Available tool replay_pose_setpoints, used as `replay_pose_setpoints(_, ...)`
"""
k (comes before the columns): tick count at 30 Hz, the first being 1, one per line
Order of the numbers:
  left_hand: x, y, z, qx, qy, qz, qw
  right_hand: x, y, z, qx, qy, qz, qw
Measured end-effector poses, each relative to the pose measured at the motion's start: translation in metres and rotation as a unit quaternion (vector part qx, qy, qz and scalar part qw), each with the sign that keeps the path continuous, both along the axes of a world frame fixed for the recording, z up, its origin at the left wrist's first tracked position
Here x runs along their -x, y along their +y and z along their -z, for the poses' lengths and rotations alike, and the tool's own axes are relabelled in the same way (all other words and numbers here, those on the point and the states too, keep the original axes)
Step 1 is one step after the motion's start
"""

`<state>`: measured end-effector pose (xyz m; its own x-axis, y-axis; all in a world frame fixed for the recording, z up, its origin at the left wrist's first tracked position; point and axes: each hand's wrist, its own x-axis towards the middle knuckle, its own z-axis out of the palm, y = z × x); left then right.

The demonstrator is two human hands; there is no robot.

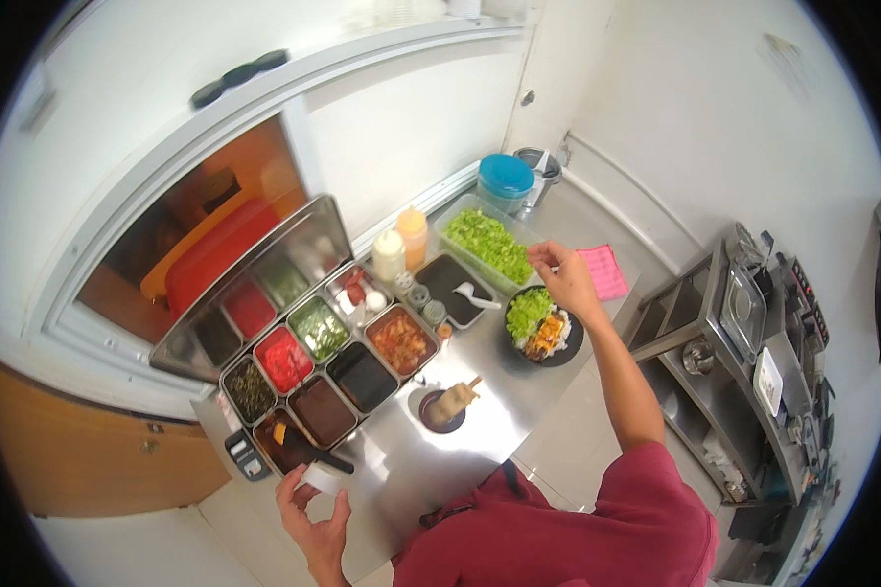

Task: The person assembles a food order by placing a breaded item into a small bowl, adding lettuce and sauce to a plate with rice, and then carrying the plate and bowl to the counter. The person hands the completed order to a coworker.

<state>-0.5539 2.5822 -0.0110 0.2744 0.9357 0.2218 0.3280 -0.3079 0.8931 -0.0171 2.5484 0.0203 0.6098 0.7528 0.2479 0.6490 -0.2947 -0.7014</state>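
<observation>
My left hand (315, 526) is closed around a small white cup-like piece (323, 478) near the counter's front left. Out to the right, my right hand (570, 282) hovers over a black bowl (514, 342) with its fingers pinched together. Whatever lies between those fingertips is too small to make out. Green lettuce (529, 315), white rice (562, 333) and an orange-sauced topping (544, 338) fill the bowl. A clear tub of chopped lettuce (489, 240) stands just behind it.
Metal pans of toppings (320, 403) sit at left under a raised steel lid (264, 284). Two squeeze bottles (401, 245), a black tray (440, 284), a small dark dish (444, 421) and a pink cloth (602, 272) share the counter. Steel shelving (715, 362) stands right.
</observation>
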Motion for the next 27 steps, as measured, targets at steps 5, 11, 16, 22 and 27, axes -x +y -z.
replay_pose_setpoints(5,-0.050,0.020,-0.004,-0.058,0.073,-0.032,0.995,-0.151,0.017,0.037,-0.003,-0.001,0.026,1.000)
replay_pose_setpoints(11,-0.122,0.022,-0.019,-0.006,0.184,-0.094,0.978,-0.317,0.077,0.071,0.007,-0.035,0.048,0.998)
replay_pose_setpoints(16,-0.183,0.031,-0.021,-0.027,0.232,-0.086,0.969,-0.399,0.128,0.085,-0.001,-0.037,0.045,0.998)
replay_pose_setpoints(22,-0.251,0.070,-0.025,0.045,0.252,-0.068,0.964,-0.427,0.156,0.089,-0.005,-0.164,0.014,0.986)
replay_pose_setpoints(27,-0.298,0.090,-0.029,0.018,0.286,-0.027,0.958,-0.422,0.155,0.079,0.024,-0.171,-0.042,0.984)
